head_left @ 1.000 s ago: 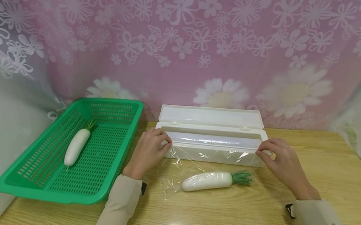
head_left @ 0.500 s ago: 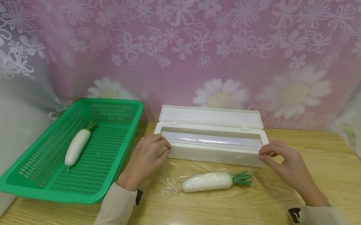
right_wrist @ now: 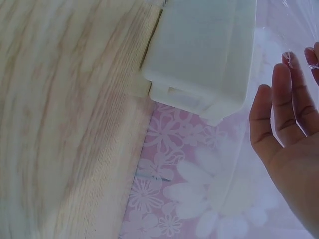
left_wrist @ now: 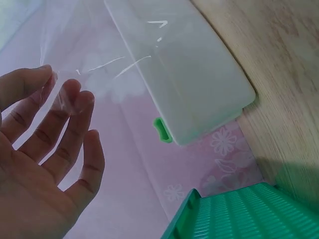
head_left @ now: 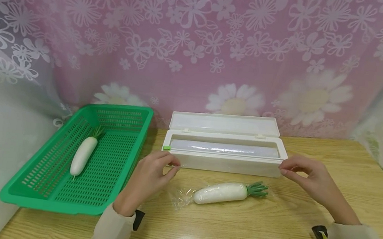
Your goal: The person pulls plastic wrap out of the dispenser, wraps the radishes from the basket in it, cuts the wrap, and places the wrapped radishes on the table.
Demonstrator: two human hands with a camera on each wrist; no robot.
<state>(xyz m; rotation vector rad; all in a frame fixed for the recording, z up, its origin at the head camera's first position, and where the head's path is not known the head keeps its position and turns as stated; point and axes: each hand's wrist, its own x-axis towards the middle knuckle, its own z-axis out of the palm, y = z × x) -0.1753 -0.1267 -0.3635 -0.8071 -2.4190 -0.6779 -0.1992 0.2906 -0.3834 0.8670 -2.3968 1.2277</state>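
Note:
My left hand pinches one corner of a sheet of clear cling film between thumb and forefinger, just in front of the left end of a white cling film box. At the box's right end, my right hand pinches the film's other corner with thumb and forefinger. The sheet spans between both hands, nearly invisible from above. The box lid stands open, and a film roll lies inside. In front of the box, a white radish with green stalks lies on the table under clear, crumpled film.
A green plastic basket stands to the left, with a second white radish in it. A small green slider sits at the box's left front edge. Behind the wooden table hangs a pink flowered curtain.
Both hands have come slightly toward me, off the box's front edge, and the right has shifted outward. The green slider, hidden earlier behind the left hand, now shows. Box and radishes stay put.

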